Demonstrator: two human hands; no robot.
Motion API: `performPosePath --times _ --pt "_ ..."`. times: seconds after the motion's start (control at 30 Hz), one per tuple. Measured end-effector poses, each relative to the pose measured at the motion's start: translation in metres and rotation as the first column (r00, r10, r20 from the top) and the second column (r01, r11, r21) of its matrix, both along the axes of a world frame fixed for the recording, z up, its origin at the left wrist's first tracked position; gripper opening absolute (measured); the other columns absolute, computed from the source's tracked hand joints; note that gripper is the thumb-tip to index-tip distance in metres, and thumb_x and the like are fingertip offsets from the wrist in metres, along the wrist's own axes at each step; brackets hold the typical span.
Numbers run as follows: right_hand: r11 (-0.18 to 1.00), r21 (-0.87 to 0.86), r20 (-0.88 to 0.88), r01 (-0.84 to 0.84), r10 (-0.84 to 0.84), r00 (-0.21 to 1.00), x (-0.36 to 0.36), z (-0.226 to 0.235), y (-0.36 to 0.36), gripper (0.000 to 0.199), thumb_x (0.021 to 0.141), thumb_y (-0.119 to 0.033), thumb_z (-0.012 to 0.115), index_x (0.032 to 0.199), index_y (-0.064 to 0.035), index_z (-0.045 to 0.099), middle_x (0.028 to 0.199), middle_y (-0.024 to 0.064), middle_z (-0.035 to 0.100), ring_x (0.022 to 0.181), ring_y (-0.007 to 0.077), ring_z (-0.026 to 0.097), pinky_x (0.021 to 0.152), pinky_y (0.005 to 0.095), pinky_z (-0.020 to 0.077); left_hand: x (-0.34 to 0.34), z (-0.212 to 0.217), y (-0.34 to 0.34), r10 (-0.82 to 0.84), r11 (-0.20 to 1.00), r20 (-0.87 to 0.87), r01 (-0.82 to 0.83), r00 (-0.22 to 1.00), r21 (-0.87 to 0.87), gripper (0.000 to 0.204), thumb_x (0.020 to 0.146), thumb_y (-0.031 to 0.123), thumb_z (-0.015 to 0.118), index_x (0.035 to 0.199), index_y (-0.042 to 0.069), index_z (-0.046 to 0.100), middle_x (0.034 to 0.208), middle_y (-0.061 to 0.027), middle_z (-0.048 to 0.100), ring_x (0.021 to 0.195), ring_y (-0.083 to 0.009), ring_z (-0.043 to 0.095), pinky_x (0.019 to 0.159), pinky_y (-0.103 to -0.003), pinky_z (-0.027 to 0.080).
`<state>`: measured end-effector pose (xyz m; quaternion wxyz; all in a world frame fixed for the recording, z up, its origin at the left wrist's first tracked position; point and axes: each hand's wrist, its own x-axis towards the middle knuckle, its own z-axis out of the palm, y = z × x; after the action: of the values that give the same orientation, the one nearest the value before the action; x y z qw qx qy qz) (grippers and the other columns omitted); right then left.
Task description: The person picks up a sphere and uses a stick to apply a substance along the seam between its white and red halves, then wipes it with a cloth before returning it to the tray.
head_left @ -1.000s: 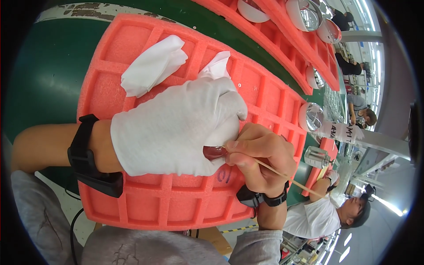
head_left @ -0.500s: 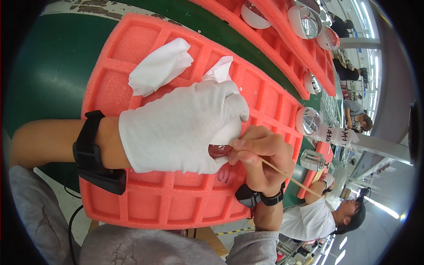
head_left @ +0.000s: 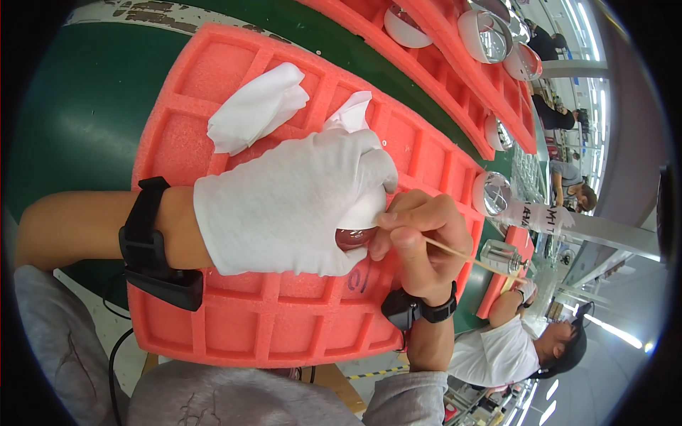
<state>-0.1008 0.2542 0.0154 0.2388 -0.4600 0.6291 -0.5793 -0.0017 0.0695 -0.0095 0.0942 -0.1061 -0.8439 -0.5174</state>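
My left hand [head_left: 291,202], in a white glove, is closed around a white rounded shell [head_left: 364,210] with a glossy, reddish-looking inner surface [head_left: 353,238]. Most of the shell is hidden by the glove. Bare, my right hand [head_left: 430,241] pinches a thin wooden stick [head_left: 477,261] between thumb and fingers, right at the shell's edge. The stick's tip is hidden behind the fingers. Both hands are above a red foam tray [head_left: 293,334] divided into square pockets. On the tray lie a crumpled white cloth [head_left: 259,106] and a smaller white cloth piece [head_left: 349,113], beyond my left hand.
More red foam trays [head_left: 455,78] stand at the far right, holding several white bowls with mirrored insides [head_left: 485,35]. A glass jar [head_left: 501,255] stands right of my right hand on the green table [head_left: 78,121]. A co-worker in a white shirt [head_left: 497,353] is at the right.
The stick and my right-hand fingers have shifted slightly at the shell's edge. My left hand keeps its grip almost in place. The view has moved a little.
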Motion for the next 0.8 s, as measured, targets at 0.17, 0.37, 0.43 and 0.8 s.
performPosePath --times 0.17,0.37,0.43,0.8 --pt "0.995 -0.043 -0.291 -0.094 0.078 0.954 -0.003 -0.003 -0.004 0.014 0.085 -0.002 0.074 0.085 0.0049 0.062 0.071 0.0150 0.066 0.054 0.0165 0.056 0.048 0.0295 0.0424 -0.001 0.001 -0.001 -0.044 0.996 -0.100 0.036 0.994 -0.086 0.053 0.064 0.011 0.082 0.110 0.005 0.058 0.107 -0.0117 0.056 0.103 -0.0332 0.056 0.085 -0.041 0.049" --pt "0.984 0.093 -0.632 -0.149 0.174 0.755 0.004 0.020 -0.018 0.014 0.086 -0.002 0.073 0.086 0.0049 0.060 0.071 0.0143 0.066 0.054 0.0169 0.056 0.049 0.0296 0.0430 -0.002 0.001 -0.002 -0.053 0.996 -0.022 0.051 0.998 -0.078 0.053 0.064 0.011 0.082 0.111 0.004 0.057 0.107 -0.0121 0.055 0.103 -0.0331 0.056 0.085 -0.041 0.049" --pt "0.979 0.145 -0.678 -0.146 0.206 0.706 0.005 0.022 -0.018 0.014 0.086 -0.002 0.073 0.086 0.0049 0.060 0.071 0.0143 0.066 0.055 0.0173 0.056 0.049 0.0298 0.0435 -0.002 -0.002 -0.001 -0.049 0.996 -0.037 0.046 0.998 -0.076 0.053 0.064 0.011 0.082 0.111 0.004 0.057 0.107 -0.0122 0.055 0.103 -0.0331 0.056 0.085 -0.041 0.049" --pt "0.988 0.042 -0.505 -0.150 0.151 0.850 -0.003 0.009 -0.010 0.012 0.089 -0.002 0.069 0.086 0.0023 0.058 0.073 0.0131 0.069 0.057 0.0185 0.060 0.052 0.0291 0.0461 -0.001 0.004 0.000 -0.036 0.997 -0.055 0.033 0.998 -0.067 0.055 0.064 0.011 0.082 0.113 0.004 0.058 0.112 -0.0122 0.057 0.104 -0.0326 0.057 0.087 -0.041 0.049"
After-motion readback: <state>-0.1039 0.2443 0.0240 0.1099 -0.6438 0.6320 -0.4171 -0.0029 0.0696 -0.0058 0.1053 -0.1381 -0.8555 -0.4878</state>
